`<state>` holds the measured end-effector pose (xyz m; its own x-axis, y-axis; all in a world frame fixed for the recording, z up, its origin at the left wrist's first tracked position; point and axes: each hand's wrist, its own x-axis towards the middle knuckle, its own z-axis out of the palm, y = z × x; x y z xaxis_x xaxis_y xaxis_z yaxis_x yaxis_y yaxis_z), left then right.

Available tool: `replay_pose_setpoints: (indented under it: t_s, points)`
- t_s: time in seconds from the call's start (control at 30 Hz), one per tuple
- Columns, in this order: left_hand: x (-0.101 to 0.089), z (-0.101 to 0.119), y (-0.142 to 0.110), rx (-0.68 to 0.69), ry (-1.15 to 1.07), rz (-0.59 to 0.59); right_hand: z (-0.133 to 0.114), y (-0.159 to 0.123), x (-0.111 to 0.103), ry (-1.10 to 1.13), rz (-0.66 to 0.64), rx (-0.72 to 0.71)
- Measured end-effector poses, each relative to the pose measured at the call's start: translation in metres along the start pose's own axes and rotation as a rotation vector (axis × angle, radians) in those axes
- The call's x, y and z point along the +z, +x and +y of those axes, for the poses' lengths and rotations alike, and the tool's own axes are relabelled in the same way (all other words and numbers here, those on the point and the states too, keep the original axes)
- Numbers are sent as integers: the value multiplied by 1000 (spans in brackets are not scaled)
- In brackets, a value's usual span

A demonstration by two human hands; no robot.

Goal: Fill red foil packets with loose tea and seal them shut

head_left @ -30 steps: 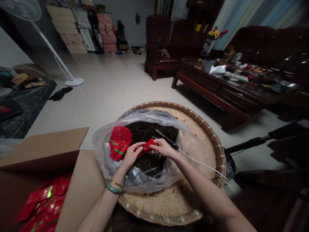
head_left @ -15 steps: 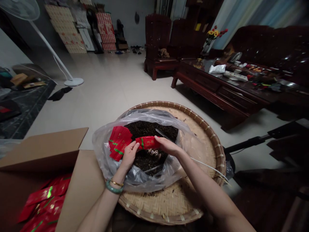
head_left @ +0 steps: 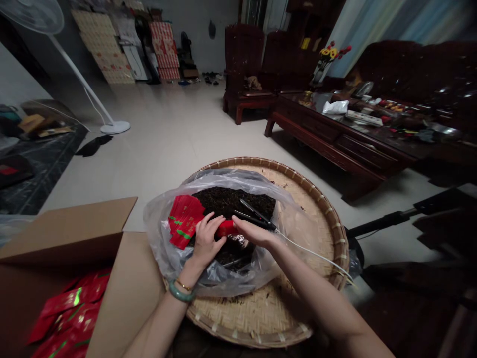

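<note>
A small red packet [head_left: 226,228] is between my two hands above a clear plastic bag [head_left: 156,214] of dark tea-like leaves [head_left: 223,196]. My left hand [head_left: 206,239] has its fingers over the packet's left part, thumb below. My right hand [head_left: 253,232] holds the other end with fingers nearly straight; its grip is partly hidden. Just behind the right fingers, a black hair straightener [head_left: 259,215] with a white cord lies with its arms apart on the leaves. Left of my left hand, a fanned stack of flat red packets [head_left: 184,219] with green marks rests in the bag.
The bag sits on a round woven bamboo tray [head_left: 328,219]. An open cardboard box [head_left: 130,293] with several red packets [head_left: 70,308] stands at left. A dark wooden table [head_left: 335,134], a stand fan [head_left: 115,127] and a black pole [head_left: 383,223] surround the tray.
The packet was folded up in both hands, then stretched out flat with its green mark showing, and now is mostly covered by my hands. My left hand has moved right, over it.
</note>
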<state>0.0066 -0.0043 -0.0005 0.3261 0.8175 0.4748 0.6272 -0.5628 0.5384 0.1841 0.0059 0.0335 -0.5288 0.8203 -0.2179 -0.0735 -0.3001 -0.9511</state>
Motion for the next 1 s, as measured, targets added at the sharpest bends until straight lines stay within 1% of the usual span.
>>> replay_pose_setpoints:
  t_s: [0.03,0.07,0.13,0.17,0.2,0.23,0.3,0.33,0.4,0.47,0.57,0.63,0.7,0.87,0.93,1.0]
  points:
    - [1,-1,0,-11,-17,23,-2,0,-4,44,-2,-2]
    - [2,-3,1,-31,-40,52,-3,1,-10,90,28,-9]
    - [4,-6,1,-108,-93,111,-6,1,-21,133,183,-12]
    - [4,-8,2,-163,-125,134,-7,0,-26,97,270,14]
    - [5,-9,2,-227,-163,158,-6,0,-30,14,334,59]
    - [6,-11,2,-293,-211,187,-5,0,-33,-116,366,112]
    - [8,-15,2,-409,-342,265,-2,0,-35,-465,366,173]
    - [9,-17,2,-450,-414,309,0,0,-35,-641,359,158]
    - [11,-21,2,-507,-541,397,4,0,-34,-918,375,68]
    - [13,-23,3,-535,-632,461,5,1,-33,-1068,409,3]
    - [12,-25,5,-538,-719,520,8,1,-30,-1188,438,-43]
    - [10,-25,6,-531,-737,543,9,3,-23,-1289,417,-80]
    - [9,-24,6,-527,-734,562,11,8,-14,-1407,367,-123]
    - [7,-23,7,-520,-736,582,6,36,8,-1630,151,-244]
    - [6,-22,7,-514,-736,585,2,46,12,-1683,93,-260]
    - [6,-22,7,-512,-737,586,-1,53,14,-1711,75,-246]
